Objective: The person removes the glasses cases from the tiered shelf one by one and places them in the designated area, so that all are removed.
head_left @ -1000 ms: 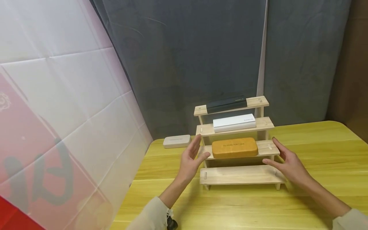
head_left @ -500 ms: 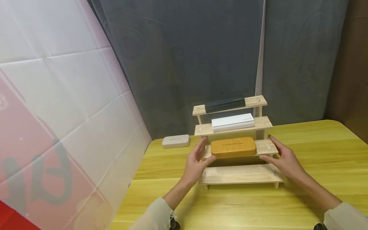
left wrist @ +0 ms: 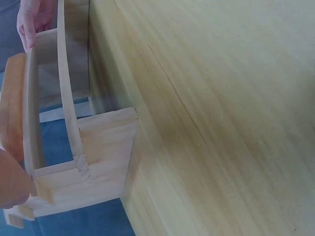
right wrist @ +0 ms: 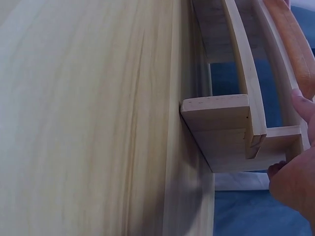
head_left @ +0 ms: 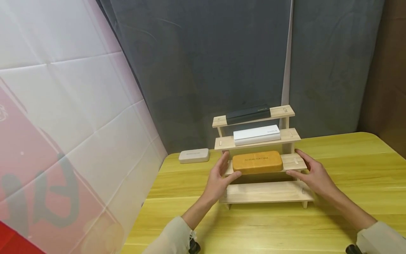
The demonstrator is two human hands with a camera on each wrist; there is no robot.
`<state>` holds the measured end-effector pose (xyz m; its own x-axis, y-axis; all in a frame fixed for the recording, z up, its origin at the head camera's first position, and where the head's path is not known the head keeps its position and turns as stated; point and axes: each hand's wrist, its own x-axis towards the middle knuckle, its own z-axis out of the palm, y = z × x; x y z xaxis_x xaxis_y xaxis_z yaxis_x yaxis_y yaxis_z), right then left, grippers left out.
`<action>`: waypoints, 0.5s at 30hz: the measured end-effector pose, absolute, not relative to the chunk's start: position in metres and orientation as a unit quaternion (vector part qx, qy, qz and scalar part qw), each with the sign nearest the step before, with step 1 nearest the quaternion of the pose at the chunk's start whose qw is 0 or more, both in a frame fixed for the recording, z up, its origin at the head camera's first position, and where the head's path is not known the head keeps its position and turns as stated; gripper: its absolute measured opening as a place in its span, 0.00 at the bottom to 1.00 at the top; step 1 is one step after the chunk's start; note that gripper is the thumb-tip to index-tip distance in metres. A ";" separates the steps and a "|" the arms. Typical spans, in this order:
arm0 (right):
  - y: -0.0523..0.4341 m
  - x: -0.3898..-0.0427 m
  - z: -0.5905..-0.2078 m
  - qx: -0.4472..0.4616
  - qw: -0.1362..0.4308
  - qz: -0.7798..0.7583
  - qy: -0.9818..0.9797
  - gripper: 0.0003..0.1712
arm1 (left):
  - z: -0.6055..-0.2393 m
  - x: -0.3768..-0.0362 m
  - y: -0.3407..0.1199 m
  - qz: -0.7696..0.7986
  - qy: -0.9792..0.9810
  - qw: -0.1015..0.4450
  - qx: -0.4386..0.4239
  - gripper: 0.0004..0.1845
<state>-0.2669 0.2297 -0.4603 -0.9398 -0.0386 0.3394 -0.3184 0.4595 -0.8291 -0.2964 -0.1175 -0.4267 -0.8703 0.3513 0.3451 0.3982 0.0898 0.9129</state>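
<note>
both hands have closed in on the orange case (head_left: 257,162) since a second ago: left hand (head_left: 219,180) and right hand (head_left: 312,174), fingers spread, touch the wooden rack (head_left: 266,192) beside the case on its third step.

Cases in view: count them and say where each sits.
4: black case on the top shelf, white case below, orange case third down, grey case on the table.
</note>
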 end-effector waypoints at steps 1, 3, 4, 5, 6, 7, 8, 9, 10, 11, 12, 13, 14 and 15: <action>0.230 -0.267 -0.460 0.105 0.133 0.509 -0.844 0.55 | -0.426 -0.297 -0.117 -0.624 -0.739 0.017 -0.253 0.48; 0.231 -0.267 -0.459 0.105 0.124 0.511 -0.844 0.55 | -0.425 -0.298 -0.116 -0.620 -0.743 0.014 -0.251 0.47; 0.232 -0.268 -0.458 0.105 0.119 0.512 -0.844 0.55 | -0.424 -0.298 -0.116 -0.618 -0.746 0.012 -0.249 0.47; 0.232 -0.268 -0.458 0.104 0.114 0.513 -0.844 0.55 | -0.423 -0.298 -0.115 -0.617 -0.747 0.009 -0.248 0.47; 0.233 -0.268 -0.457 0.103 0.109 0.514 -0.844 0.55 | -0.422 -0.299 -0.115 -0.614 -0.750 0.006 -0.246 0.47; 0.233 -0.268 -0.456 0.102 0.105 0.516 -0.844 0.55 | -0.422 -0.299 -0.115 -0.613 -0.752 0.002 -0.244 0.47; 0.234 -0.269 -0.456 0.101 0.101 0.518 -0.844 0.55 | -0.421 -0.299 -0.114 -0.610 -0.754 -0.002 -0.242 0.48; 0.234 -0.269 -0.455 0.100 0.097 0.517 -0.844 0.55 | -0.420 -0.300 -0.114 -0.609 -0.756 -0.006 -0.240 0.48; 0.235 -0.270 -0.455 0.098 0.093 0.518 -0.845 0.56 | -0.420 -0.300 -0.113 -0.607 -0.758 -0.010 -0.238 0.48; 0.235 -0.270 -0.455 0.098 0.090 0.518 -0.845 0.56 | -0.419 -0.300 -0.113 -0.606 -0.759 -0.012 -0.238 0.48; 0.235 -0.271 -0.455 0.097 0.087 0.517 -0.846 0.56 | -0.418 -0.300 -0.112 -0.603 -0.761 -0.013 -0.238 0.48; 0.235 -0.271 -0.454 0.096 0.085 0.516 -0.847 0.56 | -0.418 -0.301 -0.112 -0.602 -0.762 -0.014 -0.238 0.48; 0.236 -0.272 -0.454 0.096 0.083 0.515 -0.848 0.56 | -0.417 -0.301 -0.111 -0.598 -0.765 -0.014 -0.239 0.49; 0.236 -0.272 -0.454 0.097 0.081 0.514 -0.849 0.56 | -0.416 -0.302 -0.111 -0.594 -0.767 -0.014 -0.240 0.48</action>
